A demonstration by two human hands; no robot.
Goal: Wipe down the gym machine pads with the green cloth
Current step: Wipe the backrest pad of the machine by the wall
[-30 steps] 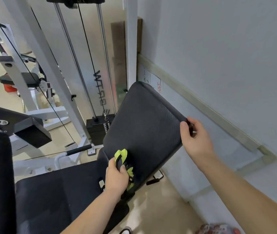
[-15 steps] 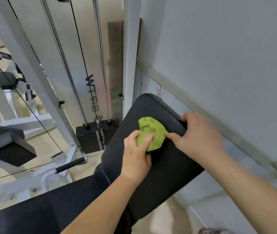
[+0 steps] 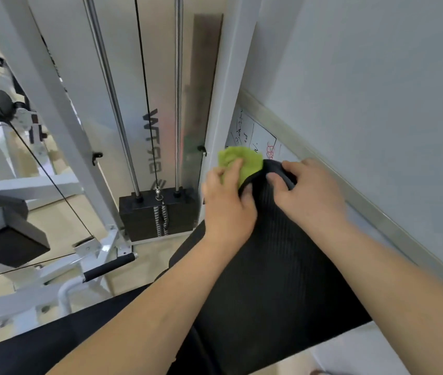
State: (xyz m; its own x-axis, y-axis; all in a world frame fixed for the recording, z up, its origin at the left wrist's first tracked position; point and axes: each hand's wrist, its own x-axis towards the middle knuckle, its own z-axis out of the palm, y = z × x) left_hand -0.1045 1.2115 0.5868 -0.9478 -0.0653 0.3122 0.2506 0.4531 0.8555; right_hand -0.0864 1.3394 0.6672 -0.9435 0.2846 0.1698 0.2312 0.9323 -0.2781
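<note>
The black back pad of the gym machine leans up toward the wall at the centre right. The green cloth is bunched over the pad's top left corner. My left hand is shut on the cloth, fingers pressing it against the pad's upper edge. My right hand grips the pad's top edge just to the right of the cloth, its thumb on the front face. The black seat pad lies low at the bottom left, partly hidden by my left forearm.
A black weight stack with two chrome guide rods and a cable stands left of the pad. White frame beams and a black-grip handle are at the left. A grey wall with a metal rail runs along the right.
My left hand has carried the cloth from the pad's upper face up onto its top left corner. My right hand stayed on the top edge. The camera has moved closer.
</note>
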